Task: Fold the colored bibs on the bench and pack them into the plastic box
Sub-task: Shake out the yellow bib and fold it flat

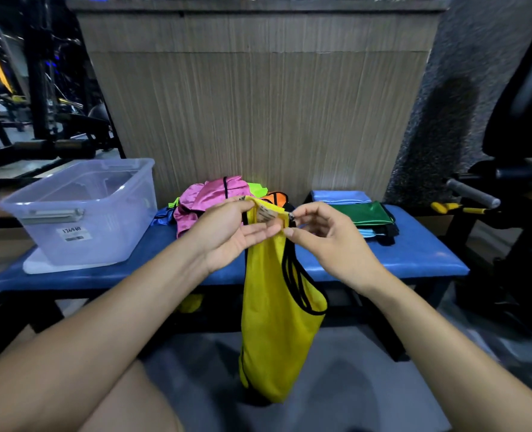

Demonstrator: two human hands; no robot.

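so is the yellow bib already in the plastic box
No, the yellow bib hangs in front of the bench, pinched by both hands, and the plastic box looks empty.

You are sitting in front of the bench [414, 260]. The plastic box [80, 213] is standing on its left end. A heap of loose bibs [208, 198] is lying in the middle, near the back edge, and the folded bibs [367, 213] are lying to the right. Your left hand [227, 232] and right hand [330, 235] are holding one bib [277, 322] up before the heap, and it is hanging down in front of the bench.
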